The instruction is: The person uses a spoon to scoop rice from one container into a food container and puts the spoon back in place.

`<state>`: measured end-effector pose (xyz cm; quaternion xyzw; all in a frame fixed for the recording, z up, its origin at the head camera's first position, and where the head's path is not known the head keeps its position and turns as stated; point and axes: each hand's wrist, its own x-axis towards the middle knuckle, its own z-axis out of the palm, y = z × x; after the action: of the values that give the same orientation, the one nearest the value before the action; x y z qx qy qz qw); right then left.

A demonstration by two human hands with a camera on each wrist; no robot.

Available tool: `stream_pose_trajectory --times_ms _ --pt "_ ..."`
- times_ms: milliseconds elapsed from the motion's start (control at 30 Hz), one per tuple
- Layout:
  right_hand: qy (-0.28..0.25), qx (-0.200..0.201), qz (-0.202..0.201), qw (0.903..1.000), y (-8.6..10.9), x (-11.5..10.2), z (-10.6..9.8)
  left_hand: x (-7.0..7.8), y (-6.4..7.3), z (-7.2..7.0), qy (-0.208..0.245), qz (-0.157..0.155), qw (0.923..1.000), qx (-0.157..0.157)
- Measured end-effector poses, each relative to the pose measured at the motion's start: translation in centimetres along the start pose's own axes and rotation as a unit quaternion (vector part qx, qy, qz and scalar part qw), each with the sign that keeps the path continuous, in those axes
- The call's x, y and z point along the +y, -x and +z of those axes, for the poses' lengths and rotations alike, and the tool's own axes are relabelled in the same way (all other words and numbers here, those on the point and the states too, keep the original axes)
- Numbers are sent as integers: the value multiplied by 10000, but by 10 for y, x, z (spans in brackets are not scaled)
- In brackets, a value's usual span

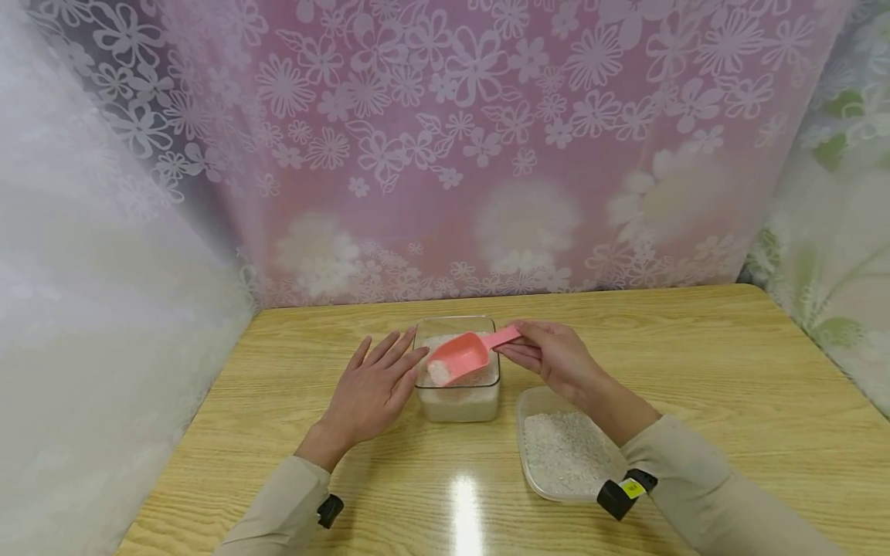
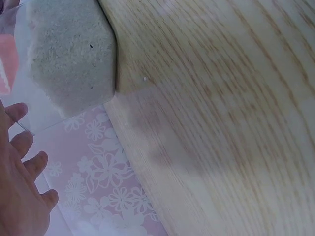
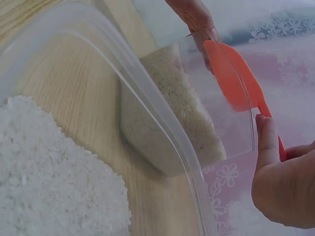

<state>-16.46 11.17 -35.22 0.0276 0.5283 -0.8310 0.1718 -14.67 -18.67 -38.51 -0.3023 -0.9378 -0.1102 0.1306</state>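
My right hand [image 1: 556, 359] pinches the handle of a pink scoop [image 1: 469, 354] between thumb and fingers. The scoop is tilted over a clear square container [image 1: 459, 413], its tip low to the left, with a little white rice [image 1: 439, 372] at that end. More rice [image 3: 192, 103] fills the container to well below the rim, as the right wrist view shows. My left hand [image 1: 368, 394] has its fingers spread and extended at the container's left side, fingertips by the rim; whether they press on it I cannot tell.
A shallower translucent plastic tub [image 1: 526, 467] with rice [image 3: 49, 172] stands nearer and to the right, under my right forearm. Everything stands on a wood-grain table [image 1: 292, 371]. A pink flowered curtain [image 1: 431, 154] hangs behind its far edge.
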Motion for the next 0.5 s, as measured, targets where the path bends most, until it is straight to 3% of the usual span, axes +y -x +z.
stream_pose_trajectory --times_ms 500 --pt "-434 -27 37 9990 12 -12 -15 0 -1 -1 30 57 10000 -33"
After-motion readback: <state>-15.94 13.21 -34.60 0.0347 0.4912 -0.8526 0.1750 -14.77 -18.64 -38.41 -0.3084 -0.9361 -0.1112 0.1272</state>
